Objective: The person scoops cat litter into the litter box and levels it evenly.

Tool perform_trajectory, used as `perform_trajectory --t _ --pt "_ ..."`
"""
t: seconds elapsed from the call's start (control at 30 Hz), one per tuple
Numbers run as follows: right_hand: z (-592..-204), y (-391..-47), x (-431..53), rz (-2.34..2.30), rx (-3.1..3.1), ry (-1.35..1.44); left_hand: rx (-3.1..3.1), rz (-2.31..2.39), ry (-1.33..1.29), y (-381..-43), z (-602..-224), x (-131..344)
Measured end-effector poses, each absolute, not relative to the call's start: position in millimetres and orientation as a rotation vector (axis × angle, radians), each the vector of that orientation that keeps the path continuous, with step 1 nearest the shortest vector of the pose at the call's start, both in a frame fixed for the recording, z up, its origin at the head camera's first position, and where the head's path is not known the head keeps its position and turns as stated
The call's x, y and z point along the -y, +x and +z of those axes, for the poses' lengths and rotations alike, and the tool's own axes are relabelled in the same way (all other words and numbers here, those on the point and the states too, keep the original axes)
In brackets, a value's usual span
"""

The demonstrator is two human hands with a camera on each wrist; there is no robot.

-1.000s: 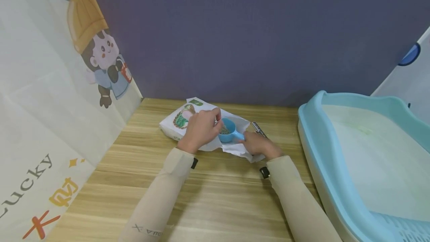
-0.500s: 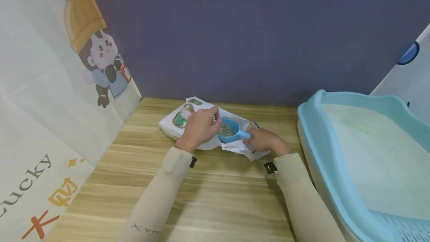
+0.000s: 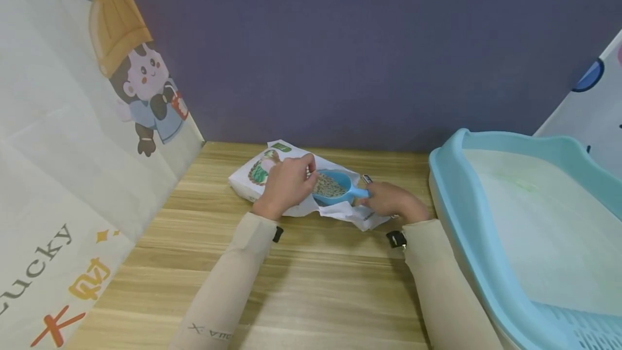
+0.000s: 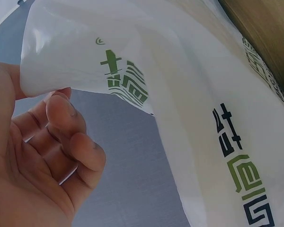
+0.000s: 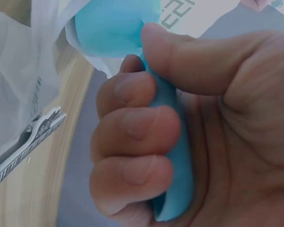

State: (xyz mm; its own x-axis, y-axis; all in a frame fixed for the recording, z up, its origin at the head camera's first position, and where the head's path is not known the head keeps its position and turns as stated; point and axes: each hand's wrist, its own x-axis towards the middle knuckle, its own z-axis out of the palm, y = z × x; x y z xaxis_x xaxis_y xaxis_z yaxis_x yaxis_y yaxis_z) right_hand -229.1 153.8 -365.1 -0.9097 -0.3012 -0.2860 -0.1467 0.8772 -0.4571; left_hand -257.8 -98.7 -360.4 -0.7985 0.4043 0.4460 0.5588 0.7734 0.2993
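Note:
A white printed bag (image 3: 243,180) lies on its side on the table, its torn mouth facing right. My left hand (image 3: 288,185) pinches the mouth's upper edge between thumb and fingers, lifting the film (image 4: 180,71) in the left wrist view. Inside the opening sits a blue scoop (image 3: 344,178) heaped with small greyish-tan pellets (image 3: 329,187). My right hand (image 3: 391,200) grips its handle (image 5: 175,165), with fingers curled round it and the thumb laid along the top near the bowl. Part of the scoop's left side is hidden behind my left hand.
A large turquoise-rimmed litter box (image 3: 471,199) stands at the right, close to my right forearm. Beyond my right hand lies a black-and-white patterned strip (image 3: 367,179). A dark panel (image 3: 340,58) rises behind the wooden table (image 3: 301,285), and a printed curtain (image 3: 48,139) hangs at left.
My right hand has drawn the scoop rightward toward the bag's mouth, so more of its bowl and pellets show. The left hand keeps its hold on the bag's edge, nearly still.

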Motion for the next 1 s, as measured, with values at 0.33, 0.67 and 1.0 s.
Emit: perform_trajectory --t 0.33,0.67,1.0 --pt "-363.1 -217.2 -151.5 -0.653 -2.696 -0.300 2.617 -0.595 -0.767 -252.1 -361.0 107.4" --pt "-364.9 -212.8 -151.8 -0.708 -2.662 -0.284 2.622 -0.606 -0.782 -250.3 -361.6 111.3" --pt "-378.8 -217.4 -151.4 -0.661 -2.610 -0.302 2.615 -0.594 -0.783 -249.8 -361.8 112.4"
